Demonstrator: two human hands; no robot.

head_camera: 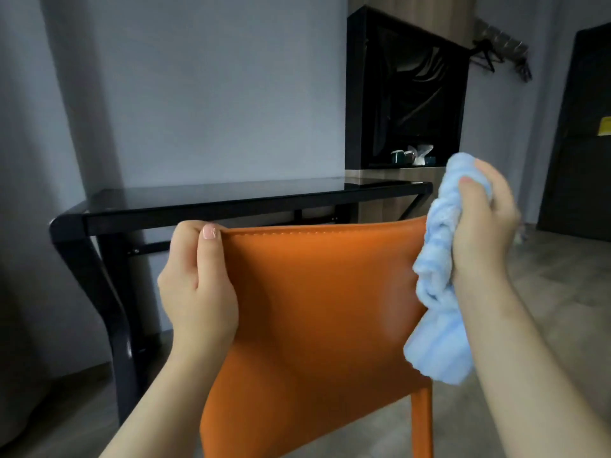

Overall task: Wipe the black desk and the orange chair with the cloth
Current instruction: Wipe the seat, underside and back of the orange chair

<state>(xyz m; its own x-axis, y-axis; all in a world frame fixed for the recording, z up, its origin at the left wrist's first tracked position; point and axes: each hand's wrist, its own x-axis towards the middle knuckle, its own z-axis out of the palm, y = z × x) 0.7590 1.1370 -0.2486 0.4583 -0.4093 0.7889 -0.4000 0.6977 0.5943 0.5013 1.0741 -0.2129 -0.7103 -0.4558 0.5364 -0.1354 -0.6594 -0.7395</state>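
Observation:
The orange chair (pixel 317 312) fills the lower middle, its leather back turned toward me. My left hand (pixel 195 285) grips the back's top left corner, thumb over the stitched edge. A bunched light blue cloth (pixel 436 292) lies against the back's right edge, with my right hand (pixel 482 223) closed around its upper part; its lower end hangs loose. Behind the chair stands the black desk (pixel 211 196), with a glossy top and dark curved legs.
A black open cabinet (pixel 406 94) with cups and a white item on its shelf stands right of the desk. Grey wall behind, a dark door (pixel 578 143) at far right, hangers high on the wall, grey floor on the right.

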